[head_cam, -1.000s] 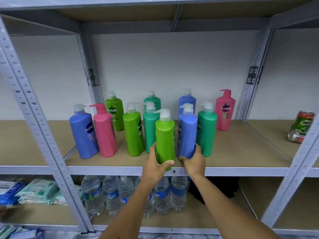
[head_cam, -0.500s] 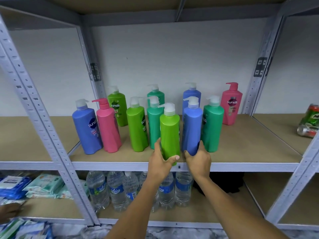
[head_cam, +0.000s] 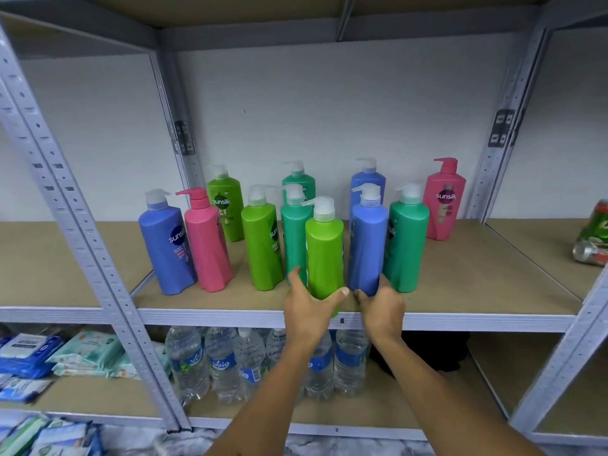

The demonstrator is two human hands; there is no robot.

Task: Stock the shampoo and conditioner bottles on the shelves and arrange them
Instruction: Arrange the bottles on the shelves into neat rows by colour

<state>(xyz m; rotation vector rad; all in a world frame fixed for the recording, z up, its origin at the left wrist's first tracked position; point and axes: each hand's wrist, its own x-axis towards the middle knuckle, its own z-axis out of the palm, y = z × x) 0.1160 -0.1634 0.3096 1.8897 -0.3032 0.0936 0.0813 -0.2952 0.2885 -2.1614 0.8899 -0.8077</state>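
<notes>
Several pump bottles stand on the middle shelf (head_cam: 460, 291). My left hand (head_cam: 309, 304) grips the base of a light green bottle (head_cam: 324, 248) at the shelf's front edge. My right hand (head_cam: 381, 304) grips the base of a blue bottle (head_cam: 367, 245) just right of it. A teal bottle (head_cam: 406, 241) stands beside the blue one. Further left stand another teal bottle (head_cam: 292, 232), a light green bottle (head_cam: 261, 245), a pink bottle (head_cam: 205, 245) and a blue bottle (head_cam: 164, 248). At the back stand a green bottle (head_cam: 225, 205), a teal one (head_cam: 297, 179), a blue one (head_cam: 367, 179) and a pink one (head_cam: 444, 205).
Grey metal uprights (head_cam: 82, 238) frame the bay on both sides. Crushed cans (head_cam: 592, 238) lie on the right-hand shelf. Water bottles (head_cam: 223, 360) stand on the shelf below, with wipe packs (head_cam: 82, 353) to their left.
The view has shifted a little lower and closer. Both hands stay on the bases of the green and blue bottles, which have hardly moved.
</notes>
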